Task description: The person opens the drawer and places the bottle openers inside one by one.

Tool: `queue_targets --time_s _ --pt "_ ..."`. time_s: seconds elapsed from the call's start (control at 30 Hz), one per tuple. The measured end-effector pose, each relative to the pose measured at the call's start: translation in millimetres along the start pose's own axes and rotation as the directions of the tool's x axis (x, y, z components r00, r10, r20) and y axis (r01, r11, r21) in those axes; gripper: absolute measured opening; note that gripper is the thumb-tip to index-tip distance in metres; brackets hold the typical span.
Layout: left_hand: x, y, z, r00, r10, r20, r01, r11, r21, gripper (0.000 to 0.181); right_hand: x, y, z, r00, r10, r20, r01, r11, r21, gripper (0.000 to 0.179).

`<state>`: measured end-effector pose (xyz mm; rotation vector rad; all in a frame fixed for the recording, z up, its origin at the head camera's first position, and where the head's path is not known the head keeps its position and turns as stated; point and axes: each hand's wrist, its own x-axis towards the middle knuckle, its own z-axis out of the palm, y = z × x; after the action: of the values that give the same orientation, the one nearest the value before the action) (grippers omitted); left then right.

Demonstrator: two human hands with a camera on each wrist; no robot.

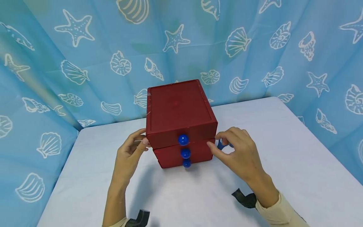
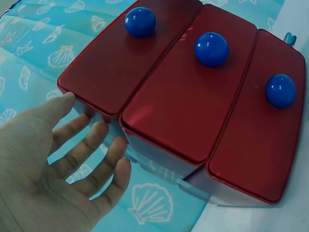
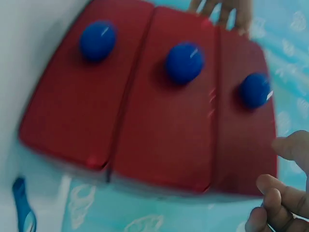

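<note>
A red drawer box [image 1: 181, 107] stands on the white table, its three drawer fronts stacked and each bearing a round blue knob [image 1: 183, 140]. All three fronts also show in the left wrist view, where the knobs [image 2: 211, 49] stand out clearly. At the box's left side is my left hand [image 1: 129, 157], fingers spread and thumb tip at the top drawer's edge. My right hand [image 1: 239, 154] is by the right side, thumb and loosely bent fingers apart. Whether the fingertips of either hand touch the box is hard to tell.
A small blue object with a looped end [image 3: 24, 205] lies on the table to the box's right, partly hidden behind the right hand in the head view. Behind the white table [image 1: 283, 142] hangs a blue curtain [image 1: 175, 63] with seashell prints.
</note>
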<state>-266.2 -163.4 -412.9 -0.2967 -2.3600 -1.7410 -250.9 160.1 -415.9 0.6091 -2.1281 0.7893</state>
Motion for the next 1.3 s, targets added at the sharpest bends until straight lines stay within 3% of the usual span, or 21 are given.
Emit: queue_targets --time_s 0.07,0.13,0.17,0.23,0.3,0.37,0.43,0.53,0.67,0.9,1.1,1.3 --pt "1.1 0.2 0.8 1.0 0.002 0.003 -0.002 1.0 0.009 0.04 -2.7 -9 0 0.997 0.027 0.074 -0.029 0.999 0.026 0.025" --pt "-0.2 -0.2 1.1 1.0 0.0 -0.001 0.0 1.0 0.02 0.04 -9.0 -18 7 0.974 0.082 0.209 -0.09 0.996 0.028 0.026" --pt "-1.9 -0.6 1.4 1.0 -0.004 -0.006 0.004 1.0 0.022 0.04 -13.3 -22 12 0.952 0.11 0.287 -0.121 0.992 0.021 0.027" --pt "-7.5 -2.6 2.3 1.0 -0.018 -0.01 0.018 1.0 0.022 0.04 -24.3 -28 24 0.882 0.186 0.433 -0.2 0.98 -0.013 0.029" --pt "-13.9 -5.5 3.9 0.999 -0.038 -0.003 0.038 0.999 0.016 0.04 -36.6 -31 36 0.819 0.236 0.523 -0.241 0.969 -0.061 0.028" --pt "-18.2 -8.1 5.7 0.999 -0.049 0.007 0.049 0.999 -0.002 0.04 -47.4 -30 45 0.796 0.258 0.548 -0.245 0.964 -0.099 0.025" --pt "-19.2 -10.0 6.6 0.999 -0.044 0.015 0.044 0.999 -0.012 0.04 -54.7 -28 53 0.802 0.261 0.537 -0.237 0.965 -0.115 0.023" --pt "-14.1 -8.4 5.8 1.0 -0.013 0.008 0.013 1.0 -0.01 0.039 -58.0 -23 63 0.84 0.228 0.492 -0.199 0.974 -0.112 0.028" --pt "-4.6 -3.7 3.2 1.0 0.017 0.013 -0.017 1.0 -0.003 0.04 -55.6 -18 74 0.871 0.196 0.45 -0.169 0.981 -0.1 0.027" --pt "1.8 -0.8 -1.6 1.0 0.025 0.007 -0.025 1.0 -0.003 0.039 -50.2 -20 87 0.866 0.232 0.443 -0.211 0.973 -0.098 0.026" --pt "2.7 -3.2 1.0 0.999 0.042 0.022 -0.042 0.998 -0.038 0.037 -51.9 -22 95 0.88 0.276 0.385 -0.244 0.961 -0.132 0.035" --pt "1.5 -2.6 -1.6 0.999 0.034 0.015 -0.034 0.999 -0.019 0.038 -52.6 -26 96 0.896 0.254 0.365 -0.213 0.966 -0.148 0.038"
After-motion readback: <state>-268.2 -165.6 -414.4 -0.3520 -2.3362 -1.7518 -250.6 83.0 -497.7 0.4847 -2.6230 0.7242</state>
